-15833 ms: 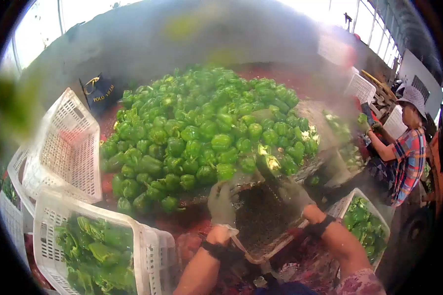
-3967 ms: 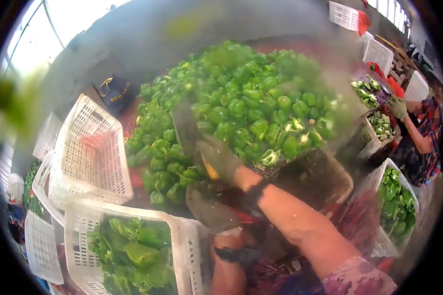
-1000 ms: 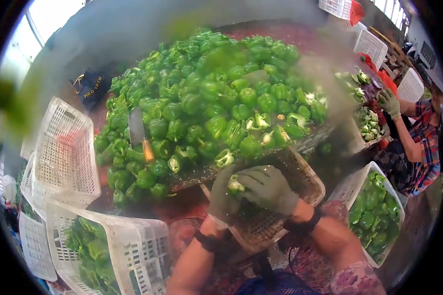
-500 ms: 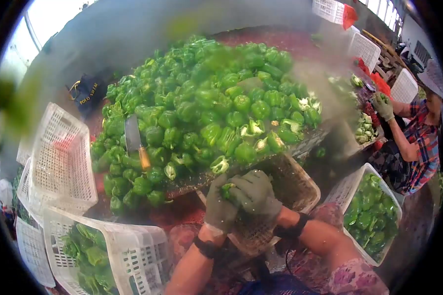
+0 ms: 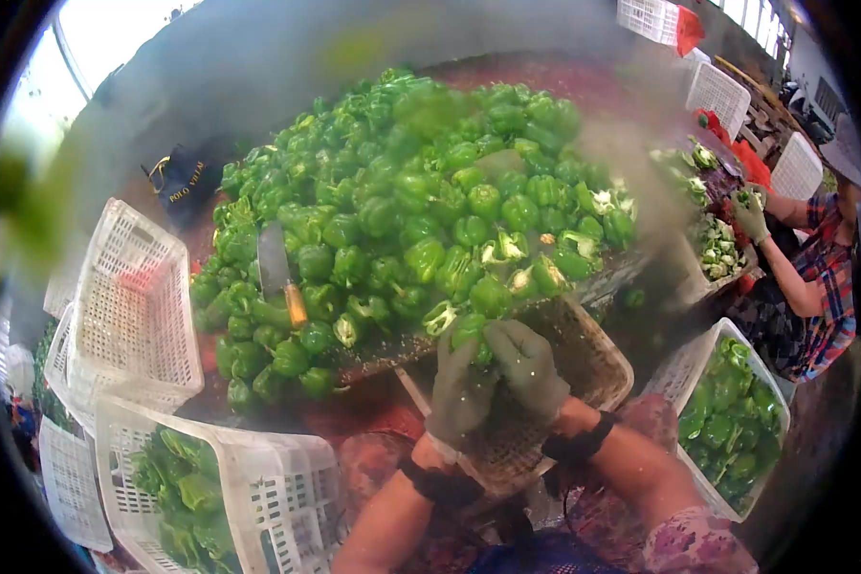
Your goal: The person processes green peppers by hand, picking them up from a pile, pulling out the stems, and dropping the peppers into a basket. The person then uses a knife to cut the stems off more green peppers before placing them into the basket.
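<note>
Both my hands wear grey-green gloves and meet around one green pepper point(image 5: 470, 335) at the near edge of the pepper heap point(image 5: 392, 210). My left hand point(image 5: 461, 387) is closed on its left side, and my right hand point(image 5: 524, 368) is closed on its right side. Below them sits a dirty, shallow crate point(image 5: 598, 354), partly hidden by my hands and forearms. A knife with a wooden handle point(image 5: 297, 304) lies on the peppers to the left. Several cut pepper pieces with pale insides point(image 5: 440, 318) rest along the heap's near edge.
Peppers fill a white crate point(image 5: 277, 478) at lower left and another point(image 5: 679, 378) at right. An empty white crate point(image 5: 134, 297) leans at left near a dark bag point(image 5: 184, 182). At right, a person in a plaid shirt point(image 5: 832, 287) handles peppers with gloved hands.
My hands have shifted slightly right and rotated apart, and more of the pepper shows between them. The whole view has moved a little, with the surroundings now farther right.
</note>
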Action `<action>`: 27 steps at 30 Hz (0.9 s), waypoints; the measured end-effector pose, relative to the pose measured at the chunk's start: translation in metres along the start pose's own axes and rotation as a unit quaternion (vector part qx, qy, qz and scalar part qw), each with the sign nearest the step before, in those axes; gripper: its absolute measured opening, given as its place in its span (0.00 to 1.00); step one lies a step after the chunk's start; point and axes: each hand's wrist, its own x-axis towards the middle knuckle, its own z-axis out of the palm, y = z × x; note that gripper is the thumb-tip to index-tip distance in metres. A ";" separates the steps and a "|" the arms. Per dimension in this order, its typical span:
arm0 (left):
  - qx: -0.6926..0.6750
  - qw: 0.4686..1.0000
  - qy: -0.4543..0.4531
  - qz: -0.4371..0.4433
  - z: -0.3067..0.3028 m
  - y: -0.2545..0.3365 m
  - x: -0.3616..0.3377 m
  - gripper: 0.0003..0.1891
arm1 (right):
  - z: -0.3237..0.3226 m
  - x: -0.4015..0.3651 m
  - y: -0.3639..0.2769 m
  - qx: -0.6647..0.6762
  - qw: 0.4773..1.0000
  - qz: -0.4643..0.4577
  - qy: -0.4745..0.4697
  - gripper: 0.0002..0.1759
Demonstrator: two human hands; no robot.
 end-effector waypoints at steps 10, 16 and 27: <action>0.275 0.960 0.017 -0.040 0.007 0.018 -0.003 0.25 | -0.034 0.014 -0.033 0.124 0.955 0.130 -0.237 0.26; 0.393 0.917 -0.055 0.041 -0.007 0.015 -0.004 0.23 | -0.036 0.008 -0.030 0.174 0.940 0.150 -0.252 0.26; 0.298 0.946 -0.068 -0.104 -0.011 0.022 -0.009 0.21 | -0.039 0.007 -0.021 0.183 0.909 0.213 -0.308 0.25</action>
